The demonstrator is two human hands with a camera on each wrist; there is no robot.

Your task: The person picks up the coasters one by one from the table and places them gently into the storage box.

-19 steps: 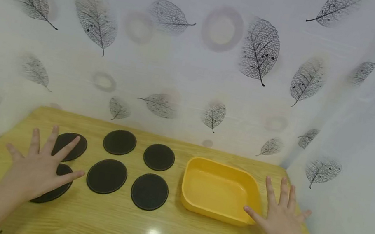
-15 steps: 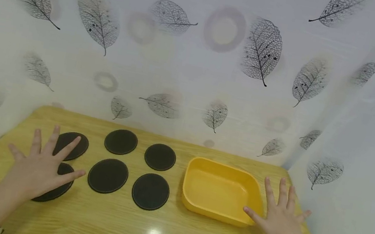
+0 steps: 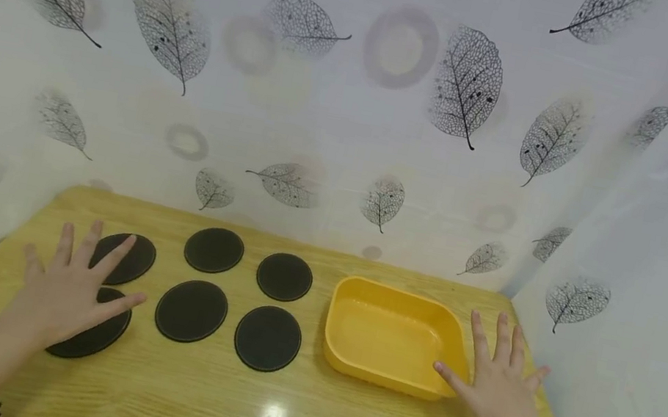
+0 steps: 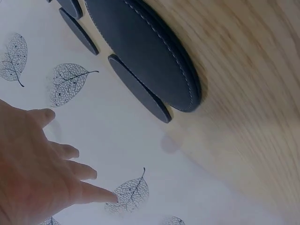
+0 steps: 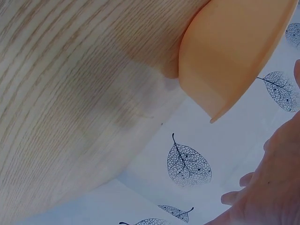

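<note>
My left hand (image 3: 59, 298) hovers with fingers spread over the two leftmost black round coasters, partly covering the far one (image 3: 130, 259) and the near one (image 3: 92, 330). It holds nothing; in the left wrist view the hand (image 4: 37, 168) is apart from the dark stitched coaster (image 4: 145, 51). Fingers also spread, my right hand (image 3: 500, 387) is raised at the right side of a yellow plastic tub (image 3: 384, 378). Its thumb overlaps the tub's rim in the head view. From the right wrist, the tub's outer wall (image 5: 225, 51) shows apart from the hand (image 5: 272, 183).
Four-sided and light, the wood-grain table (image 3: 193, 400) carries more black coasters in the middle, among them a near one (image 3: 191, 311) and another beside it (image 3: 268, 338). A white leaf-patterned sheet (image 3: 335, 127) encloses the table's back and sides.
The left hand has shifted slightly, its thumb and fingers drawn a little leftward, uncovering more of the near coaster. The right hand barely moves. Coasters and tub stay in place.
</note>
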